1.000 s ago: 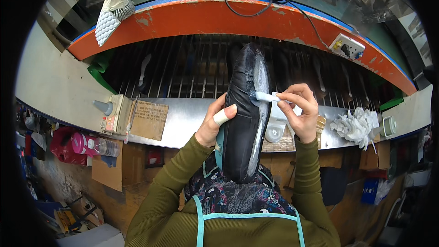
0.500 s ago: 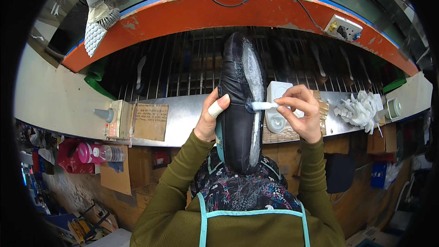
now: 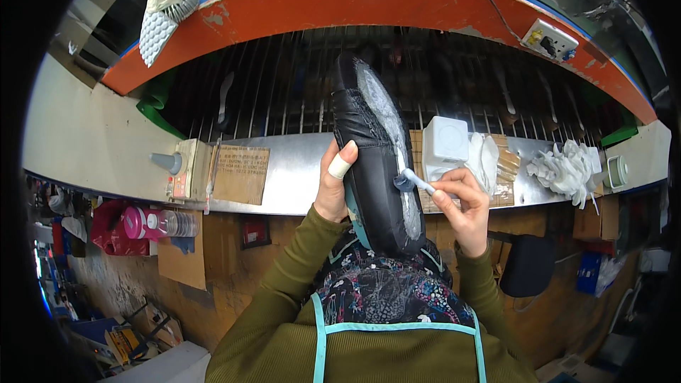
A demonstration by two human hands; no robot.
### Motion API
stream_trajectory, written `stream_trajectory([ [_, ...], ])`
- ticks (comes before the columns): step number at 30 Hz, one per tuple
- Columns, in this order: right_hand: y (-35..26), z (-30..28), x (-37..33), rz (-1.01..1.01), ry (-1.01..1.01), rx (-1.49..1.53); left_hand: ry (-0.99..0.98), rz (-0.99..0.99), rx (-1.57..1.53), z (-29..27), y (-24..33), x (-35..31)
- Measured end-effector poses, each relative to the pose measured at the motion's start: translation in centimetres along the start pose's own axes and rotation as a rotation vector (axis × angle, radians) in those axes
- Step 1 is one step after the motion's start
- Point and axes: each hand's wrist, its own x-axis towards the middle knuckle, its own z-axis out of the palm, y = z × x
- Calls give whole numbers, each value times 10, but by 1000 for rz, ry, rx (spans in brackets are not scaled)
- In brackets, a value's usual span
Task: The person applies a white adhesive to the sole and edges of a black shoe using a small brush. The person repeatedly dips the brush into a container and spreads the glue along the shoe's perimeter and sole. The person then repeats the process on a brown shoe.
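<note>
A black shoe upper on a teal last [image 3: 358, 223] is tilted in front of me, its underside turned right. Along that underside runs a rough whitish strip [image 3: 379, 103]. My left hand [image 3: 335, 181], its thumb wrapped in white tape, grips the black upper [image 3: 376, 177] by its left side. Between the thumb and fingers of my right hand [image 3: 464, 206] is a small brush [image 3: 420, 181] with a pale handle. Its dark bristle head touches the lower part of the whitish strip.
Beyond the metal ledge [image 3: 287, 170] lies a dark rack of metal bars [image 3: 284, 92]. A white container [image 3: 445, 143] stands on a woven mat, right of the shoe. Crumpled white cloth [image 3: 564, 170] lies farther right; a cardboard piece [image 3: 242, 174] is at left.
The shoe has tipped, its top end leaning left and its lower end moving right. The brush has shifted slightly right and down along the whitish strip, its handle now slanting.
</note>
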Motion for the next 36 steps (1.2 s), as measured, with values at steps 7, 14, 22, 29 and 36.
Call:
stream_trajectory([
  [7, -3, 20, 3, -7, 76, -105, 87, 82, 112, -1, 1, -7],
  [14, -6, 30, 26, -146, 139, -326, 69, 100, 178, -2, 7, -10],
  [22, -5, 21, 42, -198, -2, -242, 33, 132, 198, -7, 15, -2],
  [29, -2, 12, 26, -51, -171, -149, 78, 135, 113, -10, 25, 4],
  [36, -3, 6, 16, -37, -234, -174, 69, 146, 153, -17, 31, 12],
])
